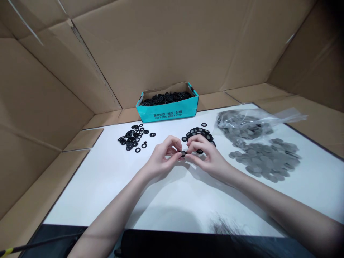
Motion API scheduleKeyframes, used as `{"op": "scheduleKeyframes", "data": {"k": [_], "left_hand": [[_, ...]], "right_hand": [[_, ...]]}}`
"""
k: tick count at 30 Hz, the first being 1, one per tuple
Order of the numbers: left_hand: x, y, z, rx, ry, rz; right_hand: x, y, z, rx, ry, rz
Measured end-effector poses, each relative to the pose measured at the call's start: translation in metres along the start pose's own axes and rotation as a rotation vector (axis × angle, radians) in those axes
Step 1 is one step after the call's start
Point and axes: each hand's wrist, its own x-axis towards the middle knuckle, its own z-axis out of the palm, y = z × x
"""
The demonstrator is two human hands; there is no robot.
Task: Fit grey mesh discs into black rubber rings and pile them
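Between my two hands, above the white table, is a small black ring with a grey disc in its middle. The fingers of my left hand pinch its left side. On its right side, my right hand grips it between thumb and fingers. Just behind my right hand lies a pile of black rings with grey centres, partly hidden by the fingers. Loose black rings lie in a heap to the left of my left hand. A spread of thin grey discs lies to the right.
At the back stands a turquoise box filled with black rings. A clear plastic bag of grey discs lies at the back right. Cardboard walls surround the white table. A dark cable runs at the lower left.
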Motion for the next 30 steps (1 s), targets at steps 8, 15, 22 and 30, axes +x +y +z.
{"op": "scheduleKeyframes", "data": {"k": [8,15,22,30], "left_hand": [[0.0002,0.0046,0.0014,0.116,-0.025,0.038],[-0.0006,0.0034,0.0003,0.068,-0.018,0.023],[-0.0017,0.0039,0.0016,0.149,-0.012,0.038],[-0.0008,0.0071,0.0005,0.195,-0.065,0.037]], "right_hand": [[-0.0004,-0.001,-0.0004,-0.003,0.001,0.013],[-0.0001,-0.0017,-0.0014,-0.004,0.002,-0.004],[-0.0007,-0.0018,-0.0019,-0.019,-0.009,-0.004],[-0.0001,-0.0035,-0.0032,-0.028,-0.023,0.01]]}}
